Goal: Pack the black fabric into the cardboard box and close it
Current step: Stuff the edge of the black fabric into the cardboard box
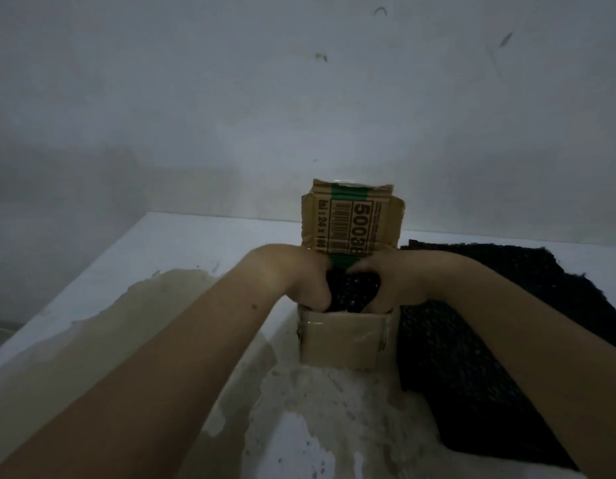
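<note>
- Hands: your left hand (296, 278) and right hand (389, 281) curl round the black fabric (351, 288) inside the cardboard box (341, 340).
- Fabric looks soft, light, springy; grip its bunched sides.

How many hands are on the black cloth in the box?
2. The left hand grips the bumpy black fabric at the left side of the open brown cardboard box, the right hand at its right side. No others show.

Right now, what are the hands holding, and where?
The left hand grips the black fabric by its left side, the right hand by its right side, inside the cardboard box. Fingertips are hidden.
</note>
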`<act>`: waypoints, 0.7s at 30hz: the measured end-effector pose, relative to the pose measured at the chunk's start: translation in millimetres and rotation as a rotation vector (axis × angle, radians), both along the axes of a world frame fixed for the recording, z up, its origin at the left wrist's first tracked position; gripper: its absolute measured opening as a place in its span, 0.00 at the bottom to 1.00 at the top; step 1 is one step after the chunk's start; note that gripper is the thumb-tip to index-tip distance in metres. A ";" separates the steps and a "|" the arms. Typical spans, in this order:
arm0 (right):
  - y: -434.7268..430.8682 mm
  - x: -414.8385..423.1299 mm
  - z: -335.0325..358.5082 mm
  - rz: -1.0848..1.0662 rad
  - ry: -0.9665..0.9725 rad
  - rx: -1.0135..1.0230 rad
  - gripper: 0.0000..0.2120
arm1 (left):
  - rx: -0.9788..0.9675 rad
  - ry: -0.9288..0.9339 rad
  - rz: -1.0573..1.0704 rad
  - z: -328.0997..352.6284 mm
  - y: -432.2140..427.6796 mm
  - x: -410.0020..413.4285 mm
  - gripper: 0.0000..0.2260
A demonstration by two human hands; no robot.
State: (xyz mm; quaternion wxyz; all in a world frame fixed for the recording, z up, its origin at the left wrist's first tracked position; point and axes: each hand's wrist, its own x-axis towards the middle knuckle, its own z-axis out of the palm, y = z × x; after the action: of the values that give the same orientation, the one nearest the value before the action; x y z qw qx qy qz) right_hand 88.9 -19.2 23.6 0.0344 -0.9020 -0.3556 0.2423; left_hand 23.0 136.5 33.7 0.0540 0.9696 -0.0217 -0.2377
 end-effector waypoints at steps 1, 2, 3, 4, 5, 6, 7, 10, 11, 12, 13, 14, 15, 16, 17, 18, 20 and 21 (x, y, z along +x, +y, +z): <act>3.0 1.2 -4.6 0.002 -0.004 -0.024 0.36 | 0.029 0.003 -0.002 -2.4 -4.8 0.8 0.20; 5.5 2.2 -8.7 -0.004 -0.005 -0.042 0.37 | 0.062 0.005 -0.008 -4.5 -9.7 1.4 0.17; 6.8 3.2 -11.7 -0.008 -0.005 -0.046 0.37 | 0.086 0.004 -0.020 -7.9 -12.9 3.1 0.16; 6.2 3.9 -13.3 -0.010 -0.007 -0.041 0.37 | 0.105 0.006 -0.030 -9.7 -14.8 4.1 0.16; 4.5 3.3 -11.1 -0.007 -0.010 -0.034 0.37 | 0.111 0.006 -0.033 -9.1 -15.0 4.0 0.17; 1.3 1.1 -5.8 -0.003 -0.015 -0.023 0.37 | 0.088 0.001 -0.022 -6.2 -12.7 2.6 0.18; -3.4 -1.8 2.0 -0.007 -0.026 0.002 0.37 | 0.033 -0.021 -0.003 -0.8 -8.9 0.0 0.19; -22.1 -16.9 25.9 -0.042 -0.097 0.174 0.28 | -0.142 -0.210 0.033 15.7 1.6 -20.2 0.20; -29.1 -23.4 29.3 -0.037 -0.127 0.205 0.25 | -0.150 -0.290 0.019 14.7 4.1 -30.2 0.18; -34.4 -31.0 29.8 -0.022 -0.156 0.193 0.25 | -0.131 -0.358 -0.007 10.1 7.0 -39.7 0.17; -37.9 -39.7 28.3 0.006 -0.184 0.162 0.28 | -0.099 -0.400 -0.041 3.4 9.6 -49.8 0.18; -40.5 -47.2 23.5 0.040 -0.224 0.122 0.32 | -0.062 -0.422 -0.075 -4.6 11.8 -59.1 0.21; -42.1 -51.8 15.9 0.086 -0.282 0.086 0.34 | -0.026 -0.450 -0.108 -13.7 14.3 -64.7 0.24; -42.6 -56.4 8.4 0.141 -0.348 0.046 0.30 | 0.001 -0.497 -0.137 -22.0 17.1 -67.3 0.25; -41.8 -59.4 1.5 0.190 -0.408 0.013 0.24 | 0.025 -0.546 -0.157 -28.2 19.9 -68.0 0.26; -40.6 -61.9 -2.9 0.215 -0.452 -0.009 0.19 | 0.043 -0.591 -0.167 -32.1 21.6 -67.6 0.26; -39.9 -64.1 -9.7 0.220 -0.490 -0.010 0.15 | 0.064 -0.665 -0.181 -37.5 22.4 -66.5 0.26; -39.5 -63.5 -12.1 0.217 -0.511 -0.007 0.13 | 0.075 -0.685 -0.188 -39.7 22.4 -65.7 0.26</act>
State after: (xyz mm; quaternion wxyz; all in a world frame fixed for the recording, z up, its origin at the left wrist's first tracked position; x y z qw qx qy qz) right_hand 25.4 -58.7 11.5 -0.0857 -0.8906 -0.4465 0.0102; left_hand -42.6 158.9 -6.0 -0.0141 0.9880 -0.1191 0.0968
